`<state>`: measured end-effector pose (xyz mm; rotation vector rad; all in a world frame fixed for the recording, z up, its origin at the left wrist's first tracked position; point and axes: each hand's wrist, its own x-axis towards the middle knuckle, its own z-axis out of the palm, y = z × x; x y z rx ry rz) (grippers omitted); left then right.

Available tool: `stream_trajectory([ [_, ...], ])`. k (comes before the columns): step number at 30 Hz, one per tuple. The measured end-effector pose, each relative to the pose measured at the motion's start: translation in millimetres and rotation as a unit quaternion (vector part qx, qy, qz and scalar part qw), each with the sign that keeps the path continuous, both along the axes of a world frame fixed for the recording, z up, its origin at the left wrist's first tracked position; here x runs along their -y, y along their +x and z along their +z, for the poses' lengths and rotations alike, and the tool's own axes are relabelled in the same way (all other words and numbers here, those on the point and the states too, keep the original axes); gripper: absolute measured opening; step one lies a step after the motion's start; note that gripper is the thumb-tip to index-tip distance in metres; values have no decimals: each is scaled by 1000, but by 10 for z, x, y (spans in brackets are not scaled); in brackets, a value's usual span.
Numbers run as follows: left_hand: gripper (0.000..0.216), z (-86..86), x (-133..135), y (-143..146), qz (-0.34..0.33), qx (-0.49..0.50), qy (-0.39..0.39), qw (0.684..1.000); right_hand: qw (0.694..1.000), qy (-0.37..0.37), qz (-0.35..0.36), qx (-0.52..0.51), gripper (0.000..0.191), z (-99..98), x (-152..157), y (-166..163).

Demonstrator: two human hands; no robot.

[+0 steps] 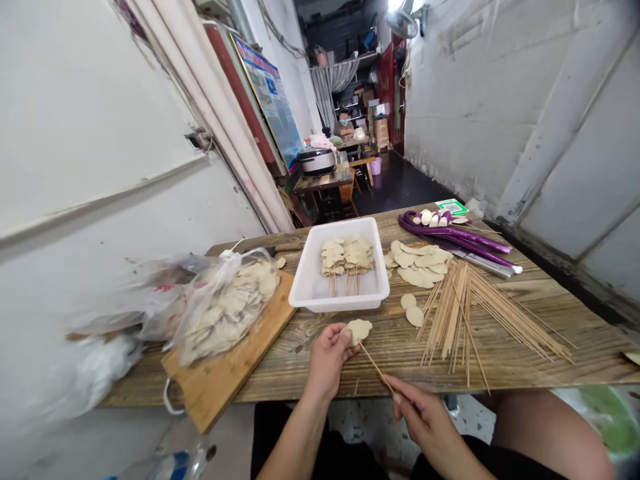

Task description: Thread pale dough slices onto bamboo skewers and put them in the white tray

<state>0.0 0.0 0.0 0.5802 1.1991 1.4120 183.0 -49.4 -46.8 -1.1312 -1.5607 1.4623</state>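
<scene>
My left hand (327, 357) pinches a few pale round slices (359, 329) at the near edge of the wooden table (525, 363). My right hand (423, 413) grips the lower end of a thin bamboo skewer (376, 367) whose tip goes into those slices. A white plastic tray (310, 287) just beyond holds several finished skewers (346, 259). Loose slices (417, 263) lie to its right, two more slices (411, 309) nearer me. A fan of bare skewers (475, 307) spreads across the right side of the table.
A clear bag of slices (225, 307) rests on a wooden cutting board (220, 383) at left, other bags beside it. Purple eggplant strips (455, 235) and a knife (480, 262) lie at the far right. A white wall runs close on the left. A person sits far down the corridor (344, 123).
</scene>
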Motion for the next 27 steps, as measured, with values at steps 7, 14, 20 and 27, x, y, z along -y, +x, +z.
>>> stream_trajectory([
  [7, 34, 41, 8, 16, -18, -46, 5, 999, 1000, 3, -14, -3, 46, 27, -15, 2],
  [14, 34, 69, 17, 31, -36, -58, 1, 998, 1000, -1, -16, -4, 48, -10, -28, -3],
  [20, 34, 23, 13, 36, -17, -62, 3, 998, 1000, 21, -9, 1, 45, 21, 1, 20],
  [27, 31, 0, 14, 58, -9, -92, 8, 996, 998, 51, 8, 23, 43, 107, 5, 46],
])
